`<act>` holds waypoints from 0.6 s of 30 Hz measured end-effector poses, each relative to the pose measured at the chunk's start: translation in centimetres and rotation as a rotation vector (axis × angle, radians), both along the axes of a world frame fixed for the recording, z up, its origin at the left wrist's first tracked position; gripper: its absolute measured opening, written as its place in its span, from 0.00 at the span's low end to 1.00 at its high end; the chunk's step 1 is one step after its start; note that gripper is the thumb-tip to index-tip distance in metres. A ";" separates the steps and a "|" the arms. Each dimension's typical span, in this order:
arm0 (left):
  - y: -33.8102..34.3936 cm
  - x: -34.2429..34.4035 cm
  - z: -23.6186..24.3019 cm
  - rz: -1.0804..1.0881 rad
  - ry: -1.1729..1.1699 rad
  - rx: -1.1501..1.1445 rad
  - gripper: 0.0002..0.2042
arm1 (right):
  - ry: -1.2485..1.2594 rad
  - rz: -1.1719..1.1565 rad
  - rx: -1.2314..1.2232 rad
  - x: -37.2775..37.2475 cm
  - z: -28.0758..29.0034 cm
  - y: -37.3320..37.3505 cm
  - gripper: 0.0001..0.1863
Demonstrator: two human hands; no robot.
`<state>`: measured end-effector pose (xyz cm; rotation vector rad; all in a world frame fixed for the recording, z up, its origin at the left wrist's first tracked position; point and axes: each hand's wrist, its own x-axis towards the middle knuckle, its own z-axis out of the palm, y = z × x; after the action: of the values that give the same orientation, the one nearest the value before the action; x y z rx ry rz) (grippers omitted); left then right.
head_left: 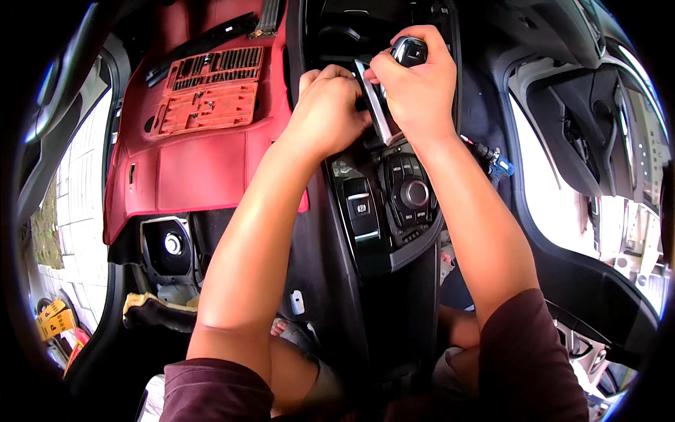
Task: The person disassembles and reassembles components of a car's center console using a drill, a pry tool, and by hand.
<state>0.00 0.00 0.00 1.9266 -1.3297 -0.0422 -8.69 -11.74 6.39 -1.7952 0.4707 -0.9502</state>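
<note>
I am inside a car, with both hands at the centre console. A trim panel with a silver edge stands tilted up beside the gear lever. My left hand is closed at the left side of this panel, its fingertips partly hidden behind the edge. My right hand curls around the gear lever's knob, the thumb side pressed on the panel's upper end. Just below the panel sit a round control dial with buttons around it and a parking brake switch.
On the red seat to the left lies an open orange bit case, with a long black trim strip beyond it. A speaker shows below the seat. A blue and black tool lies right of the console. Yellow boxes are outside.
</note>
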 end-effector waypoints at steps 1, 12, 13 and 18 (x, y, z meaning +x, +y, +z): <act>-0.1 0.0 -0.1 0.016 0.003 0.000 0.14 | -0.014 -0.011 -0.003 0.1 -0.2 0.0 0.12; 0.1 -1.6 0.0 0.111 0.008 0.024 0.09 | 0.004 -0.087 -0.032 0.0 -0.3 0.3 0.14; -0.2 -1.5 0.1 0.122 0.004 0.050 0.09 | 0.028 -0.099 -0.064 0.1 -0.5 0.0 0.14; 0.0 -1.9 -0.4 0.115 -0.022 -0.042 0.09 | -0.001 -0.057 -0.041 -0.3 -0.3 0.1 0.14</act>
<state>-1.93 -0.03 -0.40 1.9694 -1.2226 0.0632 -8.98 -11.63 6.07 -1.8262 0.5076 -1.0068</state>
